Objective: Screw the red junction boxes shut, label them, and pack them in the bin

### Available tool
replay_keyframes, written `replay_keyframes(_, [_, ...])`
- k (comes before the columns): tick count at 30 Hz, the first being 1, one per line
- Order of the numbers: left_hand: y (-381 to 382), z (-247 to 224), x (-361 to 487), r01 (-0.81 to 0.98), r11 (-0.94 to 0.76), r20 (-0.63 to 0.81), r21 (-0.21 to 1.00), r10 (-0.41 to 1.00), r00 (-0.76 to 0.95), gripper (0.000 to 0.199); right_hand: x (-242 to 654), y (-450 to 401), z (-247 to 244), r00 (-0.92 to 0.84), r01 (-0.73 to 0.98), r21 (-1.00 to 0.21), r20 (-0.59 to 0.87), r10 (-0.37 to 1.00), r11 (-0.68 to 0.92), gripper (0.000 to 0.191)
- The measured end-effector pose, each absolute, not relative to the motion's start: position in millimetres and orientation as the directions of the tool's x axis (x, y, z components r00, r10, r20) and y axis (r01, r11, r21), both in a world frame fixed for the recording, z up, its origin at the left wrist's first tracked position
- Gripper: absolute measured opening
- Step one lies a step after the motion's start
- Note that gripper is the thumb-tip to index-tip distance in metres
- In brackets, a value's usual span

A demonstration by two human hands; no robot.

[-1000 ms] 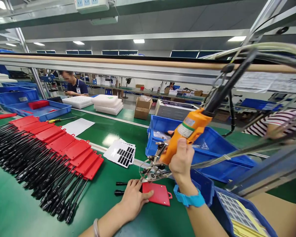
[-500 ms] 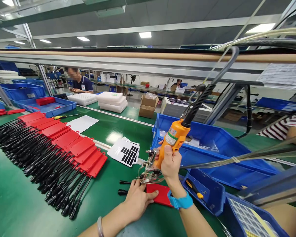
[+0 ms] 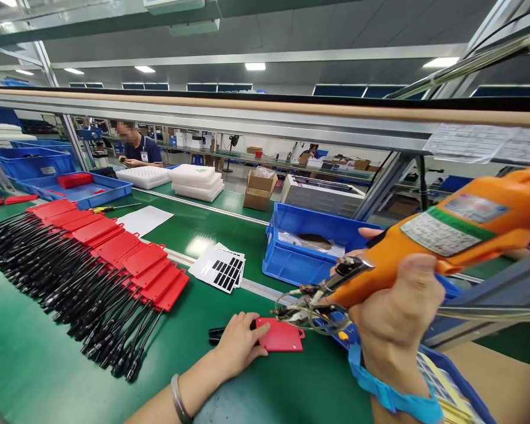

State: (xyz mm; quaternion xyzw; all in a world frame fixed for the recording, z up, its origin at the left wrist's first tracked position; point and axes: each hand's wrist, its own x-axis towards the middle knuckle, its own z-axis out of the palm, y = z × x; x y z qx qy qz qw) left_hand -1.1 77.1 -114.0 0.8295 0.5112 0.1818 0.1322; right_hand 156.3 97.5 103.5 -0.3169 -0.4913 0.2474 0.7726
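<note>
My right hand [image 3: 401, 306] is wrapped round an orange electric screwdriver [image 3: 428, 241], tilted with its tip end towards the lower left. Metal fittings and thin clear tubing cluster at that end, just above and right of a flat red plastic case [image 3: 282, 335]. The bit itself cannot be made out. My left hand [image 3: 241, 338] grips the left end of the case, where its short black cables [image 3: 216, 334] come out beneath my fingers. The case lies flat on the green bench, with small screw points in its corners and a loop on its right edge.
A long row of red cases [image 3: 132, 253] with black cables lies at left. Label sheets [image 3: 221, 268] sit mid-bench. A blue bin [image 3: 291, 268] stands behind the screwdriver, smaller bins partly hidden at right. A person [image 3: 139, 147] sits across the bench. A metal rail [image 3: 229, 118] crosses above.
My right hand has swung the screwdriver right and nearer to me, tipping it from steep to slanted, off the case. The case now shows more fully, with my left hand still on it.
</note>
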Motion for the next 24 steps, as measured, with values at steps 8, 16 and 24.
replay_keyframes(8, [92,-131,4,0.795,-0.304,0.174,0.524,0.952,0.25,0.071,159,91,89,0.336,-0.076,-0.759,0.59,0.734,0.646,0.049])
replay_keyframes(16, [94,-138,6,0.749,-0.34,0.205,0.568,0.94,0.272,0.051,147,97,24,0.241,-0.191,-0.829,0.48,0.844,0.526,0.04])
replay_keyframes(24, [93,-138,4,0.699,-0.299,0.148,0.649,0.952,0.269,0.047,141,92,11,0.246,-0.138,-0.831,0.499,0.831,0.539,0.04])
